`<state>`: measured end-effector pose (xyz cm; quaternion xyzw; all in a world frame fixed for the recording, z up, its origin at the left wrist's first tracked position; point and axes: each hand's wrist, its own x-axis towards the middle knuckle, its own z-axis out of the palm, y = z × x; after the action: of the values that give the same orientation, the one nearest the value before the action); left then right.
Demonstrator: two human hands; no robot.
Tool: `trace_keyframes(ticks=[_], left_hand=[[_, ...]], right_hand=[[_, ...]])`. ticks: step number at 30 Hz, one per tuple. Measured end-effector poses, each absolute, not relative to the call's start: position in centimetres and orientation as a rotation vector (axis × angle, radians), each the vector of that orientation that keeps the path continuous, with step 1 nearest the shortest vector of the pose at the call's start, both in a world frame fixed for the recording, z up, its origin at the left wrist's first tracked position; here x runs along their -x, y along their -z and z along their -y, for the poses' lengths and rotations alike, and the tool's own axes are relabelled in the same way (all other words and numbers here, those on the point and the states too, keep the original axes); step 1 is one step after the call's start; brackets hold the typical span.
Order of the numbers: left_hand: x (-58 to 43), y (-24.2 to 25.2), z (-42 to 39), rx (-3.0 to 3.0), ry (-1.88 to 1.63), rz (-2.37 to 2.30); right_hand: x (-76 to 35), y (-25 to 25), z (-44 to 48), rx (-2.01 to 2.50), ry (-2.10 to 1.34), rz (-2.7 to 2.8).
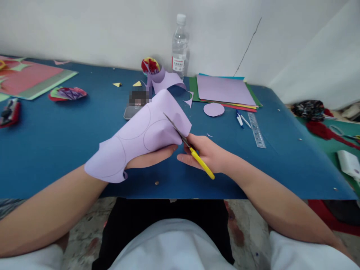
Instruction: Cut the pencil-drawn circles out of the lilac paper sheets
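Note:
A purple sheet of paper [135, 138] with several drawn circles drapes over my left hand [153, 156], which holds it from below; most of those fingers are hidden under it. In my right hand [204, 150] is a pair of scissors [199, 159] with yellow handles. One dark blade lies over the sheet's right part, and the paper's edge meets the scissors near their pivot. Beyond the hands, a cut purple paper circle [214, 109] lies flat on the blue table [92, 127].
Against the wall stands a water bottle [179, 47], beside purple paper scraps [168, 80] and a colourful paper ball [150, 65]. A stack of coloured paper [226, 90], pens [240, 119] and a clear ruler [256, 129] lie right. A folded paper piece [68, 93] lies left.

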<state>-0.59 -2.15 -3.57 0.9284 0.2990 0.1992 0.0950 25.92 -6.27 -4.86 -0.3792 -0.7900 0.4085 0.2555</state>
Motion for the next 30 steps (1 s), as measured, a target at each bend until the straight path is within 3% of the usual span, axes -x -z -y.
trace_keyframes(ticks=[30], left_hand=[[0.12, 2.81, 2.57, -2.668, -0.512, -0.958]], right_hand=[[-25.88, 4.6, 6.3, 1.012, -1.128, 2.159]])
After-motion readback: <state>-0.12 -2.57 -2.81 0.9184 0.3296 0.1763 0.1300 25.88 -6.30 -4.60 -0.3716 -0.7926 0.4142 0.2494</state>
